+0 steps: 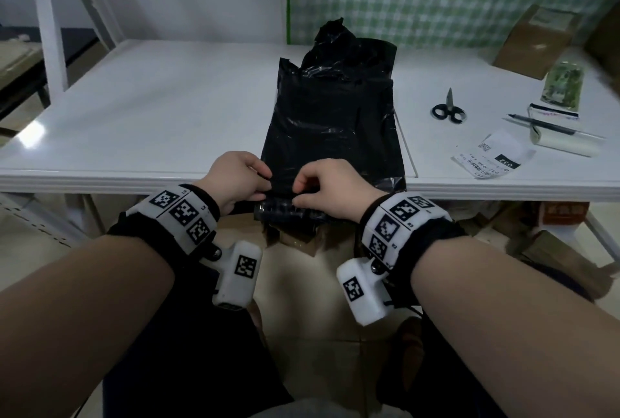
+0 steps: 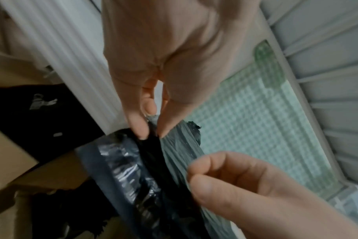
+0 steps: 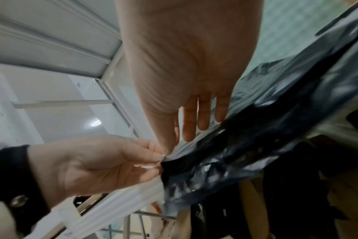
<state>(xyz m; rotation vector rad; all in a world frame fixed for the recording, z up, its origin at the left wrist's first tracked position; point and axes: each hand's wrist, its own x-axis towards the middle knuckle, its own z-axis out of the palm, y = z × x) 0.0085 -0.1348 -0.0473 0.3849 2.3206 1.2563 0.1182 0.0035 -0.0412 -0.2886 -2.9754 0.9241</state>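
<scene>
Black plastic bag lying lengthwise on the white tabletop, its near end overhanging the edge at 6 o'clock. Left hand and right hand, side by side, each pinch that end between thumb and fingertips. Scissors lie apart at the bag's 3 o'clock.

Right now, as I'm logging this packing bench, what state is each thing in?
Black plastic mailer bag: flat on the white table, near end hanging over the edge, far end crumpled.
Left hand: pinches the bag's near end.
Right hand: pinches the same end.
Black-handled steel scissors: closed, lying flat.
Black pen: lying flat; cap unclear.
White printed label: loose, curling, print up.
</scene>
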